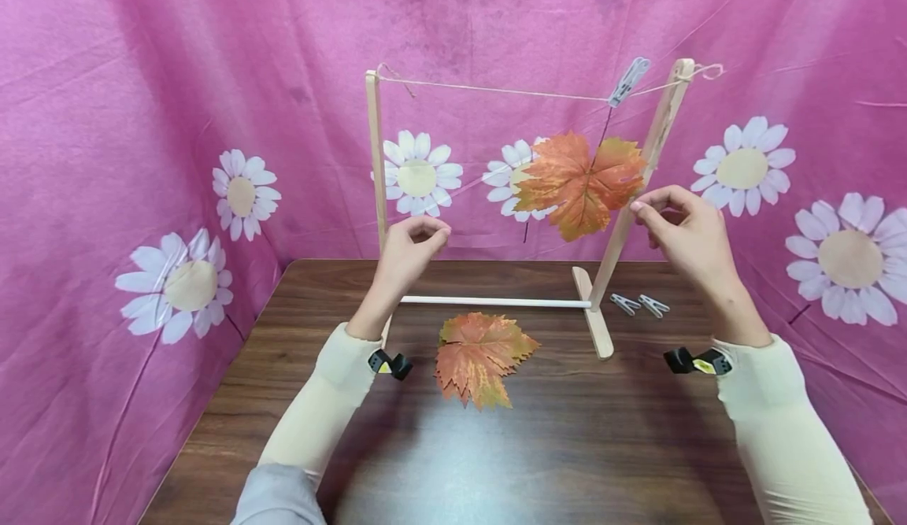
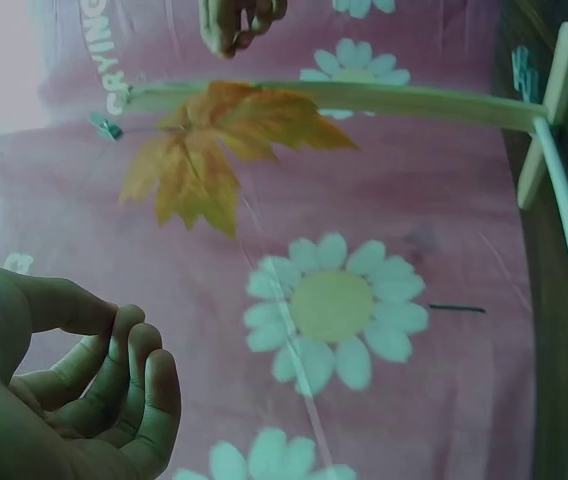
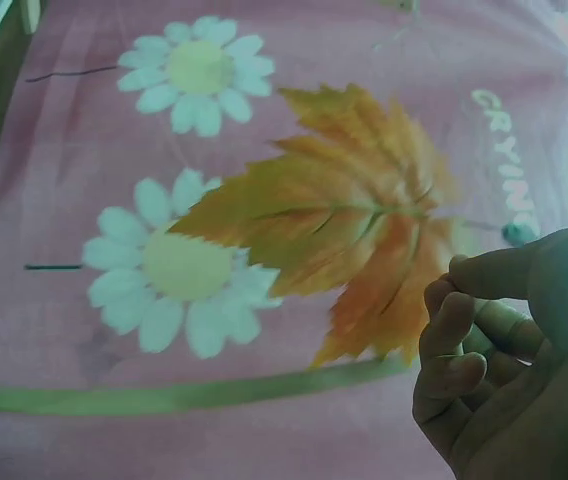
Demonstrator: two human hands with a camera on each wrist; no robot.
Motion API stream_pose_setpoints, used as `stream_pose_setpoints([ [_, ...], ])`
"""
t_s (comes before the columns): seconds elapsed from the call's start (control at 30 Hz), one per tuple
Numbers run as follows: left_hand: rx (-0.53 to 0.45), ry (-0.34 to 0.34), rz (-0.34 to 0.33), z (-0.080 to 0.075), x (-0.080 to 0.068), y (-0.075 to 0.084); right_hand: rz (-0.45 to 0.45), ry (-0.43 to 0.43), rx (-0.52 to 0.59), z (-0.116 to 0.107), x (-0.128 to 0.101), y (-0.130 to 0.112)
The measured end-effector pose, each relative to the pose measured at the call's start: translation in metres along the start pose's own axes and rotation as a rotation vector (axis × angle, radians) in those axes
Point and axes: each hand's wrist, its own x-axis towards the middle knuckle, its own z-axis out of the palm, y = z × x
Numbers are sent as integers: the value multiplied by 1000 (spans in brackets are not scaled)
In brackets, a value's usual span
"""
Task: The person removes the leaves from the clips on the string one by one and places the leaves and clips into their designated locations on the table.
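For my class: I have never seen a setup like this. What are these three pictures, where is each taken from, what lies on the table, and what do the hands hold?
A person works with two bare hands. One picture comes from a head camera; the others from a camera on each wrist. On the brown table stands a wooden frame with a string across its top. A clothespin on the string holds a hanging orange leaf. A pile of leaves and two spare clothespins lie on the table. The left hand and right hand are raised, fingers loosely curled, with nothing in their grip.
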Motion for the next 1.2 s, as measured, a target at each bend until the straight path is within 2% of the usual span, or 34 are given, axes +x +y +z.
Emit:
stream_pose_setpoints([
  [0.2, -27, -37, 53, 12, 9, 17, -18, -17, 19, -1, 17, -8],
  [0.57, -70, -102, 64, 36, 28, 55, -69, -1, 80, -7, 40, -48],
  [0.9, 41, -137, 139, 69, 40, 88, -100, 7, 148, -16, 65, -70],
  [1.2, 158, -137, 179, 93, 58, 104, -99, -1, 118, -26, 79, -85],
])
